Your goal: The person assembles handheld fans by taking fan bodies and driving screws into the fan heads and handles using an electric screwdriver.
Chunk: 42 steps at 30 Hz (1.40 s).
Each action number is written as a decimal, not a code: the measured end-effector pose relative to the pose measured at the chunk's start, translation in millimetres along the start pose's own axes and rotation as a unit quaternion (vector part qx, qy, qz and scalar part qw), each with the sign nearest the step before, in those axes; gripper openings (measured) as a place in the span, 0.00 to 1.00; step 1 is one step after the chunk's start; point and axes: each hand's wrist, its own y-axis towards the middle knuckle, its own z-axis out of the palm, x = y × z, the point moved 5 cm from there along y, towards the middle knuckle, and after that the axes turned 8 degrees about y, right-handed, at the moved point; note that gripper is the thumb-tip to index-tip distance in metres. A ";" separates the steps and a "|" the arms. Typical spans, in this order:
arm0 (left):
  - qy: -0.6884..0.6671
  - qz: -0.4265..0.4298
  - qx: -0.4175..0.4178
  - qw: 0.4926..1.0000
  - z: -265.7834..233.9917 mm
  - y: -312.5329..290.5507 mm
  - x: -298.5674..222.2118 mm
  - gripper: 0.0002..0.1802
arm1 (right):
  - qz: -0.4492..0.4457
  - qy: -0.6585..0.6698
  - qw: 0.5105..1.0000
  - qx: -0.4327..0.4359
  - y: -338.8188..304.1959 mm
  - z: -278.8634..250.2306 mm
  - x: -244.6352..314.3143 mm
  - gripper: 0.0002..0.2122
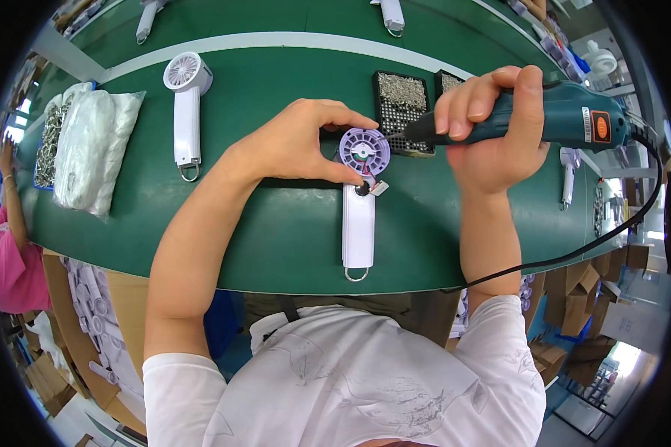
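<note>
My left hand (294, 141) curls round the round head of a white and lilac handheld fan (358, 227), thumb and fingers on its rim. The fan lies on the green table with its handle toward me and a metal loop at the near end. Its head is uncovered, showing a slotted ring, thin wires and a small white connector (380, 188). In my right hand (492, 127) is a teal electric screwdriver (570, 115), held level. Its dark tip points left at the upper right rim of the fan head; whether it touches a screw is too small to tell.
Just beyond the fan stands a black screw tray (401, 97) with small screws, a second tray (449, 80) beside it. Left are a finished-looking fan (188, 112) and plastic bags (97, 149) by a blue bin. The screwdriver's black cord (604, 237) loops right. A pink-sleeved person (13, 253) is far left.
</note>
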 end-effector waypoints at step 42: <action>-0.061 0.040 -0.030 0.997 7.7 0.4 11.7 0.22 | 0.112 -0.174 0.977 0.059 -27.7 57.0 -57.0 0.06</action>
